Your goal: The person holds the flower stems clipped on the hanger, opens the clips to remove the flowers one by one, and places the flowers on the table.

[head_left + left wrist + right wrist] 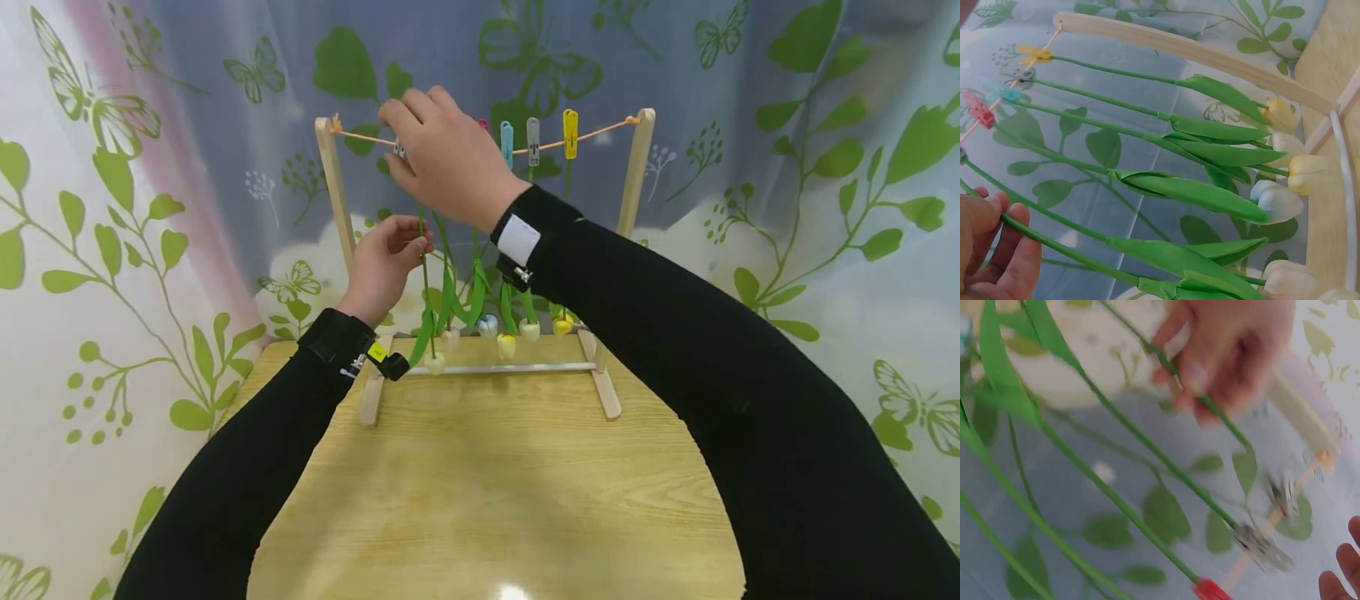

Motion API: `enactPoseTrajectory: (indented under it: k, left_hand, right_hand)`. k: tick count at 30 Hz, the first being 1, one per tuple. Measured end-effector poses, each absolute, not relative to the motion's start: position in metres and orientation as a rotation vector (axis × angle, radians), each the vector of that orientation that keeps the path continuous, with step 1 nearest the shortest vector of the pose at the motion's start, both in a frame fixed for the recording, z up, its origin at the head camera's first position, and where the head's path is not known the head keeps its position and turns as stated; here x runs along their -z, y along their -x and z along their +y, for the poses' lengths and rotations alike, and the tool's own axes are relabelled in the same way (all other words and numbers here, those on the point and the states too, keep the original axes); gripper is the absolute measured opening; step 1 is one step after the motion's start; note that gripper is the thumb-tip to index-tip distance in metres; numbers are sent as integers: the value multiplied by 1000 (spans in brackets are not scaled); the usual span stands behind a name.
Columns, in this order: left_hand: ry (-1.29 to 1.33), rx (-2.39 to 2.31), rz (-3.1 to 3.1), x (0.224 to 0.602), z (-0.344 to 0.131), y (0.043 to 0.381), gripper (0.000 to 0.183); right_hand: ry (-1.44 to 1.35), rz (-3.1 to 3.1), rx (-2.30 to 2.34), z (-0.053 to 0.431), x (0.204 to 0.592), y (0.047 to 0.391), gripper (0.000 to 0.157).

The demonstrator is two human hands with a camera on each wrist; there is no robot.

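Between thumb and fingers, my left hand (384,265) pinches the green stem (1072,253) of an artificial tulip, whose pale bloom (434,363) hangs downward. The stem's cut end shows near the cord, apart from it, in the right wrist view. My right hand (450,158) is up at the cord's left part, hiding some of it in the head view. Its fingertips (1347,562) stand apart from a blurred grey clothespin (1285,499) on the cord. Another grey clothespin (1263,549) grips a neighbouring stem, and a red one (1211,590) follows.
An orange cord (551,146) runs between two wooden posts (636,171). Blue, grey and yellow clothespins (570,133) hold more tulips upside down. A white bar (510,367) joins the stand's feet on the wooden table (480,483). Behind hangs a leaf-patterned curtain (262,117).
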State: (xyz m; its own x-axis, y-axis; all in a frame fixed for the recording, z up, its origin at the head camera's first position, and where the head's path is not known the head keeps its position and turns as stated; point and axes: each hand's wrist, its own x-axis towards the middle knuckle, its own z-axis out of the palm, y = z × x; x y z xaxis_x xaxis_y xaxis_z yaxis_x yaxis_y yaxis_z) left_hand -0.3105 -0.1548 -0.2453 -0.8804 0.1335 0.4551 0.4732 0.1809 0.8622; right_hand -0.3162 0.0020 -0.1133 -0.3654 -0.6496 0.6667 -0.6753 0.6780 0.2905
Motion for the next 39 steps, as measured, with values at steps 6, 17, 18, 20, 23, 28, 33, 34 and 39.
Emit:
enactPoseTrajectory:
  k: [6, 17, 18, 20, 23, 28, 33, 34, 39]
  left_hand:
    - [557, 1714, -2198, 253, -154, 324, 28]
    - [639, 1792, -2164, 246, -142, 296, 32]
    - [643, 1795, -2161, 245, -141, 294, 32]
    - [660, 1799, -2160, 243, -139, 290, 34]
    - [692, 1811, -2150, 240, -136, 285, 34]
    - [728, 1791, -2143, 237, -131, 278, 32]
    - [777, 1837, -2122, 236, -125, 274, 29]
    - [789, 1849, -2116, 237, -125, 274, 28]
    - [815, 1865, -2079, 240, -124, 281, 26]
  right_hand:
    - [-1081, -2167, -313, 27, 168, 314, 31]
    - [-969, -2349, -764, 61, 258, 317, 26]
    - [-961, -2358, -786, 62, 265, 318, 26]
    - [-953, -2379, -822, 64, 277, 319, 28]
    - [-949, -2421, -873, 65, 294, 318, 32]
    - [-964, -2502, -958, 62, 321, 315, 36]
    - [-996, -2499, -960, 57, 339, 315, 36]
    - [-996, -2491, -955, 56, 342, 315, 36]
    - [-998, -2460, -938, 54, 349, 312, 38]
